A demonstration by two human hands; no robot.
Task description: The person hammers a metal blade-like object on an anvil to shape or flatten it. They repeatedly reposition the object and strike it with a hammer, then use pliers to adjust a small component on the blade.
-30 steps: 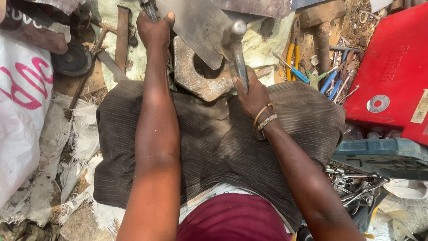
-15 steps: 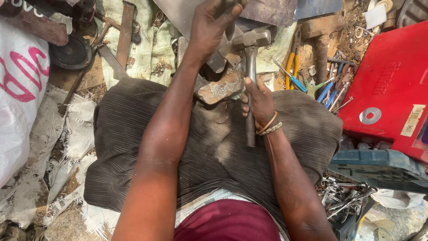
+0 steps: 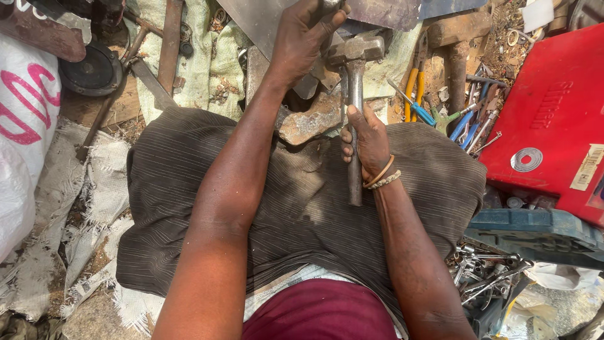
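Note:
My right hand grips the metal handle of a hammer, whose steel head points up toward the top of the view. My left hand reaches forward and holds a grey sheet-metal piece just left of the hammer head. Below the hammer head lies a rusty block of metal between my knees. Two bracelets circle my right wrist. My lap is covered by dark striped cloth.
A red case lies at right with a dark blue-grey tool case below it. Pliers with yellow and blue handles and loose tools sit beside the hammer. A white sack is at left, a black disc above it.
My left hand moved from the left over to the sheet metal by the hammer head. The hammer swung from raised at an angle to straight above the rusty block.

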